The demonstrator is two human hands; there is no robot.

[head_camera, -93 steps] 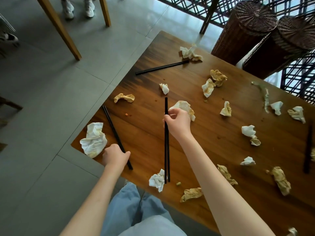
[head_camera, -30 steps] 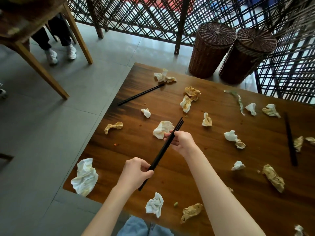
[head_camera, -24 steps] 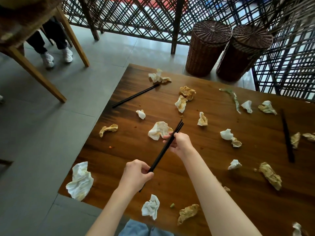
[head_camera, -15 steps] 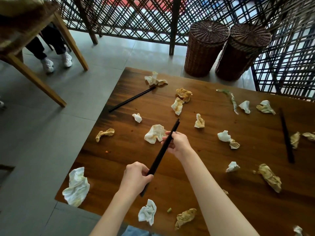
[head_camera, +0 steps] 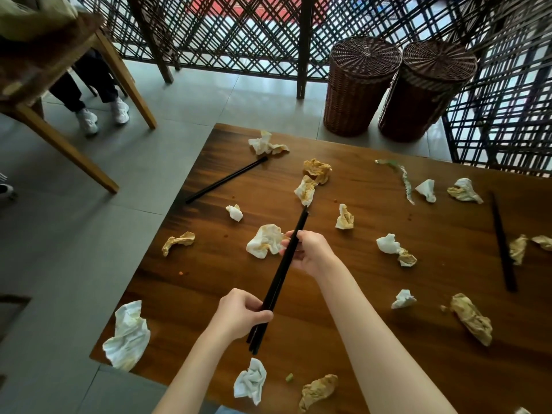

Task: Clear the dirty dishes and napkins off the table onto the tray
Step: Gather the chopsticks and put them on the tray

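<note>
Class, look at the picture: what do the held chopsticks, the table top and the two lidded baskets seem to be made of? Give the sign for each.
Chopsticks: smooth, uniform black, likely plastic or lacquered wood; the look leaves it open.
Table top: brown wood or wood veneer, glossy, with streaky grain and reflections.
Baskets: woven wicker or rattan, dark brown, with a visible weave on walls and lids.

Black chopsticks [head_camera: 283,271] once lying apart on the worktop [head_camera: 388,339] now gathered into one slanted bundle lifted clear of it, left hand [head_camera: 242,312] gripping the near end, right hand [head_camera: 307,249] moved off the stained napkin [head_camera: 264,240] to pinch the upper part
</note>
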